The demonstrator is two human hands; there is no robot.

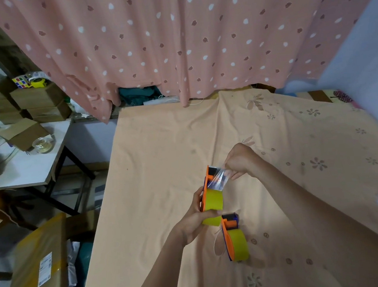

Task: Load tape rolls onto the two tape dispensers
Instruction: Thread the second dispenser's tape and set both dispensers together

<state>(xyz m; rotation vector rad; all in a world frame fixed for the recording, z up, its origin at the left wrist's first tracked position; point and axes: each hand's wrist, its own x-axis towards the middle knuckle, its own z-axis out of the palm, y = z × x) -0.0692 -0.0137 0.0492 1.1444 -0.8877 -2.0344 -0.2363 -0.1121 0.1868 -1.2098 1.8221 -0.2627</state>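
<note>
- The left hand point(195, 220) grips an orange tape dispenser point(206, 187) above the cloth-covered worktop point(163, 168), fingers curled round the yellow-green tape roll point(213, 201) mounted in it.
- The right hand point(239, 161) pinches the free end of a clear tape strip point(218, 178) drawn from that roll across the dispenser's front end; its fingers are closed tightly on the strip.
- A second tape dispenser point(230, 233), orange with a purple edge, lies on the worktop just below and right of the held one, apart from both hands.
- A second yellow-green tape roll point(238, 244) sits in that second dispenser.
- A thin pale loop point(218, 245) lies on the cloth just beside the second dispenser; what it is cannot be told.
- The worktop cloth is peach with faint flower prints.
- A pink curtain point(175, 42) with white and dark spots hangs behind the worktop.
- On a white side table point(27, 169) to the left stand an open cardboard box point(24, 133), its contents not visible, and a clear roll of tape point(43, 144) just beside it.
- Stacked cardboard boxes point(42, 102) farther back carry a puzzle cube point(21, 80) and a yellow object point(37, 82).
- A taped brown parcel point(39, 264) with a white label lies at lower left.
</note>
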